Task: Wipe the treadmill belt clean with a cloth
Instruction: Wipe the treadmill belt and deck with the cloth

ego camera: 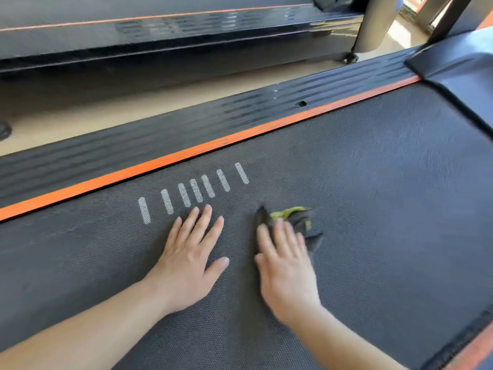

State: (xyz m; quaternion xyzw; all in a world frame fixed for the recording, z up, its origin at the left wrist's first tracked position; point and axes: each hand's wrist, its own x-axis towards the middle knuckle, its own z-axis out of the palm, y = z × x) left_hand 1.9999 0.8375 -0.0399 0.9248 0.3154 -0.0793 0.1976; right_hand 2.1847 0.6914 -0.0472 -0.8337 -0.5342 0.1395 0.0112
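Cloth (301, 217), dark with yellow-green patches, lies crumpled near the middle of the treadmill belt (373, 182), poking out at 1 o'clock from the right hand (288, 265). It looks soft, light and limp, likely to bunch up on the textured belt, so pressing it under a flat palm should suit better than pinching an edge. The right fingers (280, 236) lie straight and together on top of it. At 9 o'clock, the left hand (186, 263) rests flat on the bare belt, fingers (205, 222) spread, holding nothing. Count: one cloth, two hands, seven white stripes (196, 190) at 12 o'clock of the left hand.
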